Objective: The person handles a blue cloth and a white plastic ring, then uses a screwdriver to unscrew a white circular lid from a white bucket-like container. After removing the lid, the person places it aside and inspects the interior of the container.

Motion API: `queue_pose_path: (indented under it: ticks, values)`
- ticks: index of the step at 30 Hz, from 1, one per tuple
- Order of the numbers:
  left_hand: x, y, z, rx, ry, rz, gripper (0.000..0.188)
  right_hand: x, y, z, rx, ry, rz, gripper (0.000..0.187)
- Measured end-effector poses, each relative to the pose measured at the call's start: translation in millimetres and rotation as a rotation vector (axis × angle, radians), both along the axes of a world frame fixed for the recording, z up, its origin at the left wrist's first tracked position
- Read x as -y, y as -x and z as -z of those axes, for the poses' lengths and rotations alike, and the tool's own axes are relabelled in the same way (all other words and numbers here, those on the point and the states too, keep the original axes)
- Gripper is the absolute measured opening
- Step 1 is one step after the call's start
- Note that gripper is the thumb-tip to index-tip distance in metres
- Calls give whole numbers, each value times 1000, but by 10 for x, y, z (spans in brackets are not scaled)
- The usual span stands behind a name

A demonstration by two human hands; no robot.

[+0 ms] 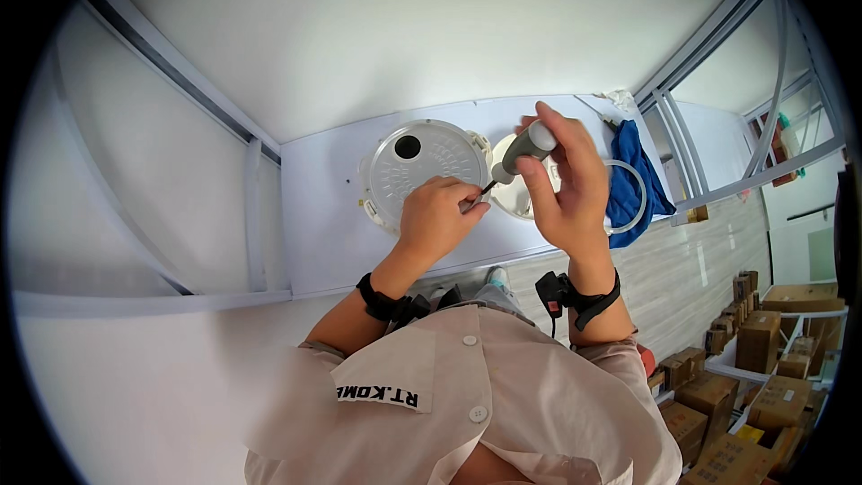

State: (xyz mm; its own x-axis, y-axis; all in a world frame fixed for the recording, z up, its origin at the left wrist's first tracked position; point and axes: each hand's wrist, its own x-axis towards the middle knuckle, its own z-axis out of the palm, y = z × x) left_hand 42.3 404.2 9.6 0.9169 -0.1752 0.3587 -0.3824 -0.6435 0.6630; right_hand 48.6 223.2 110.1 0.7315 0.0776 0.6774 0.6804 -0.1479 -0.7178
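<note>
My right hand (572,181) is wrapped loosely round a screwdriver (524,154) with a grey handle. The thumb and fingers lie along the handle, and the dark shaft slants down and left. At its tip my left hand (437,215) pinches something small and partly metallic, mostly hidden by the fingers. Beneath and beyond the left hand lies a round, pale grey lid-like part (440,154) with raised marks, clips on its rim and a dark round hole. Partly hidden behind the right hand and screwdriver is a second round, off-white part (510,196).
A blue cloth (636,157) and a pale ring (643,202) lie at the table's right end, near a thin tool (593,110). The white table (328,251) backs onto a wall. Framed panels flank it. Cardboard boxes (709,392) are stacked at the lower right.
</note>
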Motion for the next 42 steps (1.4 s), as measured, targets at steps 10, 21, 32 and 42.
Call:
queue_pose_path:
  ticks: [10,21,32,42]
  values:
    - [18,16,-20,-2,-12,-15,14,108,0,-26,246,245,225,52]
    - [54,2,23,71,-12,-36,16,92,-34,-60,284,250,217,48]
    - [70,24,3,53,-22,-75,16,155,-114,-59,127,70,-52,46]
    - [48,26,10,42,-14,-53,13,165,-134,-31,-8,-31,-97,45]
